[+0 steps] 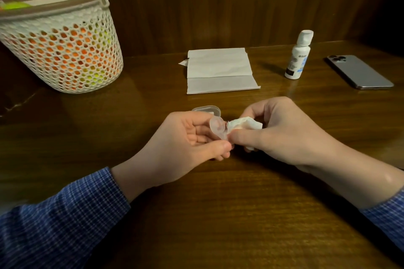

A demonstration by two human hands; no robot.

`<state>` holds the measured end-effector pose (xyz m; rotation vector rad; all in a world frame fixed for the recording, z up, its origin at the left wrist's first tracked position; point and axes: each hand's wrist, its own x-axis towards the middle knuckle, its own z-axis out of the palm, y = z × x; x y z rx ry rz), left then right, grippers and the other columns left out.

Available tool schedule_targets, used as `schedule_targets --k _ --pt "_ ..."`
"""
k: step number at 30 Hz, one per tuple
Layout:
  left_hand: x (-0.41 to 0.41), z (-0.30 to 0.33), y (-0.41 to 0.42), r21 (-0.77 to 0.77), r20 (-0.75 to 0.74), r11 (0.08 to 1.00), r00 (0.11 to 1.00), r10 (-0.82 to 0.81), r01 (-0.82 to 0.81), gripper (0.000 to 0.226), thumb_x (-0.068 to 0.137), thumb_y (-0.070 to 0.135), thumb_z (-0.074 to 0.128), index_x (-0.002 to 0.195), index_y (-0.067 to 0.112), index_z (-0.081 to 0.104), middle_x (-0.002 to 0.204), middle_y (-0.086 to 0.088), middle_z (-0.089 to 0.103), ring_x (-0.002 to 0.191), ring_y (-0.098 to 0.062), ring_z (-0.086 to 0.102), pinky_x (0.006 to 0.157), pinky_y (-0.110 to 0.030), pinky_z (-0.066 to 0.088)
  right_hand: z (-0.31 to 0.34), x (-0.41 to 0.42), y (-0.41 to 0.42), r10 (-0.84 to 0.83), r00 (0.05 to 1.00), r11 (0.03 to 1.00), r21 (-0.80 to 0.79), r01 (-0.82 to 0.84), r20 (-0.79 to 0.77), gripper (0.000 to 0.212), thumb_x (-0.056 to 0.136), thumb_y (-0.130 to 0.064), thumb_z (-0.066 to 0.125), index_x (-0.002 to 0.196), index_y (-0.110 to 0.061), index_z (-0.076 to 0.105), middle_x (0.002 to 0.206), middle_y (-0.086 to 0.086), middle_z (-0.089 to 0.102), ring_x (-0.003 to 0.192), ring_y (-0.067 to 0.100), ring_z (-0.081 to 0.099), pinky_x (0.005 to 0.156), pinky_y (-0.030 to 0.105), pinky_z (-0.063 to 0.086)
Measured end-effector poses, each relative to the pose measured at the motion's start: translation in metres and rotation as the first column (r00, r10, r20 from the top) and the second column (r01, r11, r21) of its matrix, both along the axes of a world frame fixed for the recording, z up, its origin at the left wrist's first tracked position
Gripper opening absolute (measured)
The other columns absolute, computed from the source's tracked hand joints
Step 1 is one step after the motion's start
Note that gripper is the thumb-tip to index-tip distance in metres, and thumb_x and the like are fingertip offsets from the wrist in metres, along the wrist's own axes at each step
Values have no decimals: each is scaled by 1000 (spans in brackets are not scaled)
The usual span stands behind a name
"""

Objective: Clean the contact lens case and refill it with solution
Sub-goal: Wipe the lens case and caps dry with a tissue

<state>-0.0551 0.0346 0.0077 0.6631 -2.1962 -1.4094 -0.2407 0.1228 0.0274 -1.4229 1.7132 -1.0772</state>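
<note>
My left hand (185,137) pinches a small clear contact lens case (217,127) just above the wooden table, tilted toward the right. My right hand (282,131) grips a crumpled white tissue (244,125) pressed against the case's right side. A clear plastic lid or second case part (206,109) lies on the table right behind my left fingers, partly hidden. The white solution bottle (297,55) stands upright, cap closed, at the back right.
A folded white paper towel (219,71) lies flat behind my hands. A white perforated basket (63,41) with orange and green contents stands at the far left. A grey phone (360,71) lies face down at the far right. A wood panel wall backs the table.
</note>
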Motion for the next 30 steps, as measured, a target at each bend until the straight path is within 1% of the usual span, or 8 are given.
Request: schedule_targets --k 4,8,11,13,15,20,25,30 --pt "0 0 6 -106 -3 994 999 40 -40 24 83 5 79 103 18 75 93 -1 80 84 -15 79 73 -32 66 1 3 0 -31 998 997 76 27 51 17 72 -22 86 69 -10 75 58 4 72 54 9 62 57 24 54" --pt "1 -2 11 -257 -38 964 997 61 -69 29 82 12 80 107 27 73 99 5 78 91 -11 77 75 -29 65 2 2 -4 -105 931 952 307 -7 348 16 74 -13 86 81 -2 76 63 8 73 46 7 60 42 17 47" --pt "-1 -2 12 -338 -91 939 995 28 -58 33 84 13 78 113 25 71 106 7 77 97 -10 76 78 -26 64 6 -1 -8 -143 862 890 444 -103 486 12 76 -11 85 80 -4 76 62 5 70 43 5 58 36 15 43" --pt "-3 -1 7 -302 -101 952 995 22 -52 32 85 11 77 113 24 72 104 4 78 96 -13 77 79 -28 64 6 -3 -9 -135 835 889 438 -136 533 20 68 -16 86 81 -6 74 62 4 69 43 4 58 37 15 44" --pt "-4 1 0 -175 -91 984 996 25 -41 29 86 6 76 112 18 73 100 0 80 91 -16 78 77 -29 64 8 -5 -7 -94 831 912 382 -149 548 19 73 -18 84 86 -8 75 63 2 69 46 4 59 39 15 45" --pt "-3 3 -10 138 -76 990 997 -16 27 30 81 21 73 109 9 74 95 -8 80 82 -20 77 73 -27 63 16 -20 -3 44 881 972 185 -147 470 13 85 -17 77 95 -10 80 71 3 72 57 6 63 47 17 49" --pt "-4 -1 -10 209 -66 974 995 -79 92 30 83 26 71 110 12 75 98 -11 80 85 -24 78 75 -30 63 11 -18 -1 132 973 984 98 -152 187 14 81 -23 81 85 -11 81 75 8 74 64 10 64 55 19 52" --pt "-4 -3 -12 290 15 952 994 -105 96 37 83 28 72 113 6 73 93 -14 80 79 -23 77 70 -29 63 7 -13 1 123 990 992 -7 -124 -68 21 70 -34 84 79 -17 78 76 5 75 64 12 67 59 20 55"
